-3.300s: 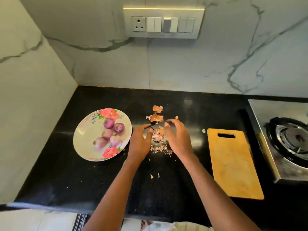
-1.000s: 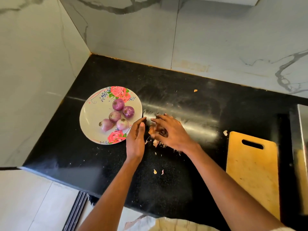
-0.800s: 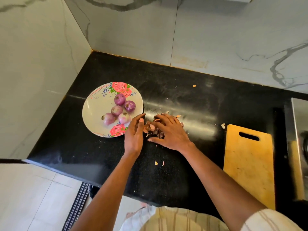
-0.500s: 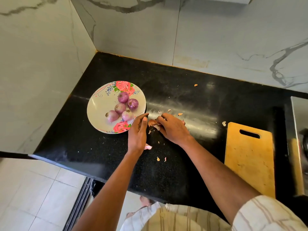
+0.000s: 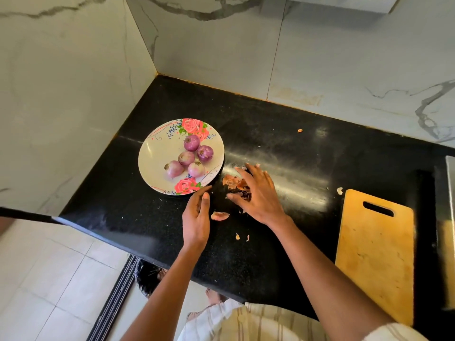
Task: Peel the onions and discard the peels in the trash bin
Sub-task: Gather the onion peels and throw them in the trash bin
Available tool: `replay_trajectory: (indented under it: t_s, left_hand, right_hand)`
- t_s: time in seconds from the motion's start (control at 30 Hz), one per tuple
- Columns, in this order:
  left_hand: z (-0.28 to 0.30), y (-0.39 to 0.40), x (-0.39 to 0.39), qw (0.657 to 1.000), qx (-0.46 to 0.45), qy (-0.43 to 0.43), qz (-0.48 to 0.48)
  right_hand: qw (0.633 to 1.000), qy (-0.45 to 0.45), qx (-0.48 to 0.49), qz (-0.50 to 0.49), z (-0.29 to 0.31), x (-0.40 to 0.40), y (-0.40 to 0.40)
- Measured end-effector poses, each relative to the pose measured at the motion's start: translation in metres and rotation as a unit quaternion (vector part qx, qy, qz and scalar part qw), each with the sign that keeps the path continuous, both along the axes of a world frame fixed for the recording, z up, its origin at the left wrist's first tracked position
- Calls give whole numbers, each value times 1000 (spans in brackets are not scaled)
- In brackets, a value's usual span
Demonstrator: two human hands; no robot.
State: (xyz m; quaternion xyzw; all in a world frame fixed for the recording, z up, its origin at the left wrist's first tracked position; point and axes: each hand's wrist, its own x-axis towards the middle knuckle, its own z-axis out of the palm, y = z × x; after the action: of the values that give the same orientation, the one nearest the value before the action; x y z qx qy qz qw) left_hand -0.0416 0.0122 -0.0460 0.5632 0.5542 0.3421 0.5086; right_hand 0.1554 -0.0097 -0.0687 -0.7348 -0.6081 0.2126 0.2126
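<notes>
Item: black table (image 5: 283, 143), corner of a marble-walled kitchen. Flowered plate (image 5: 154, 161) held five peeled onions (image 5: 190, 157), clustered toward its right side — set apart, it seemed, to keep them clean of scraps. Just right of the plate lay a small heap of peels (image 5: 231, 180); the right hand (image 5: 258, 195) was spread over it, fingers extended and slightly bent, touching the heap but with no closed grip on it, likely raking it together. The left hand (image 5: 197, 217) stood on edge beside the plate rim, fingers straight, holding nothing — probably a wall to sweep against. One pink peel (image 5: 219, 215) lay loose between the hands; smaller flakes (image 5: 242, 237) nearer the table edge. Wooden cutting board (image 5: 374, 254) well to the right, bare. No trash bin in view; discarding not yet done.
</notes>
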Motion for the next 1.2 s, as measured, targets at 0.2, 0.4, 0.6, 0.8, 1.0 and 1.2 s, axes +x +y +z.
replay_trajectory:
  t_s: [0.2,0.4,0.6,0.8,1.0,1.2]
  left_hand:
    - [-4,-6,-6,999,-22,-11,46]
    - [-5,0,-14,996,-25,-16,86]
    - [-6,2,-11,996,-41,0,81]
    - [1,20,-8,995,-57,47,61]
    - [5,32,-4,995,-76,43,57]
    - [-2,39,-13,992,-99,3,71]
  right_hand:
    - [998,16,16,65,-10,-15,10]
    - [988,-28,5,150,-4,-31,16]
    - [986,-39,21,158,-14,-31,2]
    - [983,-83,7,166,-12,-33,7]
    - [990,-72,51,108,-18,-23,-4]
    - [988,-66,79,112,-6,-30,12]
